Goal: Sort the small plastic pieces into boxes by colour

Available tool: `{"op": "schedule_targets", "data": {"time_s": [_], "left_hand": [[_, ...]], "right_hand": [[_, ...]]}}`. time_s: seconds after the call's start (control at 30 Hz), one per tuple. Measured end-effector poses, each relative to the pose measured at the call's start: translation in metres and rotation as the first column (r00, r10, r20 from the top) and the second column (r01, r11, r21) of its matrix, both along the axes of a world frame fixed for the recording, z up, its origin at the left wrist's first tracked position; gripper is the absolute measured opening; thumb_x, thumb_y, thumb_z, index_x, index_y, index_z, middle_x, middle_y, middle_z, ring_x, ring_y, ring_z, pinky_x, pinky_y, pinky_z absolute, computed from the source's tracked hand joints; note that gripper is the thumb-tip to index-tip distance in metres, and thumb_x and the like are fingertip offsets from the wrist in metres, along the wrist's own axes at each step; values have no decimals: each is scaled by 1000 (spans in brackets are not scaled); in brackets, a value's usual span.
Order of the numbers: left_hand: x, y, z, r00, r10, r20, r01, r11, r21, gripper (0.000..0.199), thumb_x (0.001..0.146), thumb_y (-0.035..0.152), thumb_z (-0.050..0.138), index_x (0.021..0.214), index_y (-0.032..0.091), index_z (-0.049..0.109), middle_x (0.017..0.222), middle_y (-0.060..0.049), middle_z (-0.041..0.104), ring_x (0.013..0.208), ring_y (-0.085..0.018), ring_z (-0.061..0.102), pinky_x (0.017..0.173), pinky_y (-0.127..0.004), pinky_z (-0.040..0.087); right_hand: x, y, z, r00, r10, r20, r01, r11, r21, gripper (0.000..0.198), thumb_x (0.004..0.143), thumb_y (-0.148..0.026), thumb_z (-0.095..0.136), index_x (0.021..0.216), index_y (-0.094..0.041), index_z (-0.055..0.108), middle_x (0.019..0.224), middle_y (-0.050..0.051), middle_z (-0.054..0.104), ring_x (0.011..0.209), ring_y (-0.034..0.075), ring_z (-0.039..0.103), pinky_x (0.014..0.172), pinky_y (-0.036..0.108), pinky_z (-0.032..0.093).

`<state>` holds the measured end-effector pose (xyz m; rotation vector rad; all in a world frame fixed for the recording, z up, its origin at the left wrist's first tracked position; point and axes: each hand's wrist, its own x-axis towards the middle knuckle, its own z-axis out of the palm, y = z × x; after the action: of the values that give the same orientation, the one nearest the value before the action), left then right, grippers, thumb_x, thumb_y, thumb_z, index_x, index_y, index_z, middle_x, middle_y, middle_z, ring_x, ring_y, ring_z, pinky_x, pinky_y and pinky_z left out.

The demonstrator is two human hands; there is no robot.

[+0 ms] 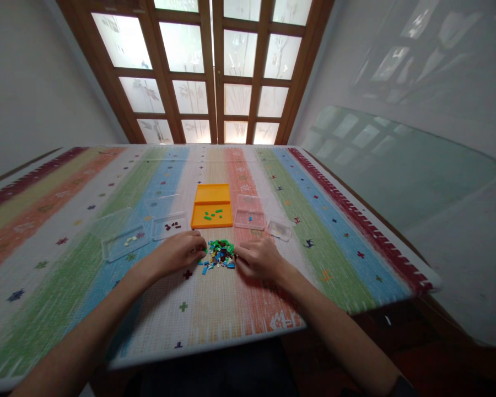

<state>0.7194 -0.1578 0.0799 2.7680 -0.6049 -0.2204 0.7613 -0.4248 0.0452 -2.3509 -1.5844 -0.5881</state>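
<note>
A heap of small toy building bricks [220, 255], green, blue, dark brown, white and yellow, lies on the striped cloth between my hands. My left hand [187, 248] is at the heap's left edge, its fingers curled together with a bit of green by the tips. Whether that green piece is in its grip is unclear. From the right side, my right hand [259, 257] touches the heap with fingers bent and closed. Its fingertips hide whatever they may hold. Just beyond the heap stands an open orange case [211, 223] with several green bricks [213, 215] inside.
Left of the case, a clear box [159, 236] holds brown bricks, and another clear box [111, 255] holds pale ones. To the right are a clear box [248, 225] with a blue brick and a smaller clear box [284, 236]. The striped tablecloth [219, 311] covers the table.
</note>
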Motion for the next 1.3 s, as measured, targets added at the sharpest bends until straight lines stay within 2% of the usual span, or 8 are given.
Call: {"op": "schedule_targets", "data": {"time_s": [0.47,0.9,1.13,1.3], "left_hand": [[-5,-5,9,1000,-5,-12,5,1000,30,19,91,20,58,97,18,75,94,-6,70,86,-19,65,77,-28,47],[-3,-7,0,998,-33,53,30,999,44,18,94,22,56,92,17,72,91,-6,68,86,-19,64,78,-28,46],[-3,-13,-1,992,-37,121,26,996,89,16,93,25,56,85,17,67,86,-5,66,82,-18,63,74,-27,44],[-2,-14,-4,985,-67,156,49,992,115,17,93,25,56,81,16,64,82,-4,64,78,-18,61,71,-27,43]], "right_hand": [[1,-1,-2,1000,2,1,-1,1000,-5,19,90,-18,51,74,-18,62,61,0,57,51,12,35,53,32,16],[1,0,-2,999,8,38,-9,1000,27,19,90,-19,52,73,-17,62,61,0,59,50,11,38,54,32,16],[0,1,-3,1000,1,26,-1,1000,-16,16,89,-19,54,76,-18,63,64,1,61,51,12,41,54,32,16],[0,0,-4,1000,18,17,-18,1000,1,14,88,-18,54,77,-18,61,64,1,61,52,12,42,54,32,17]]}}
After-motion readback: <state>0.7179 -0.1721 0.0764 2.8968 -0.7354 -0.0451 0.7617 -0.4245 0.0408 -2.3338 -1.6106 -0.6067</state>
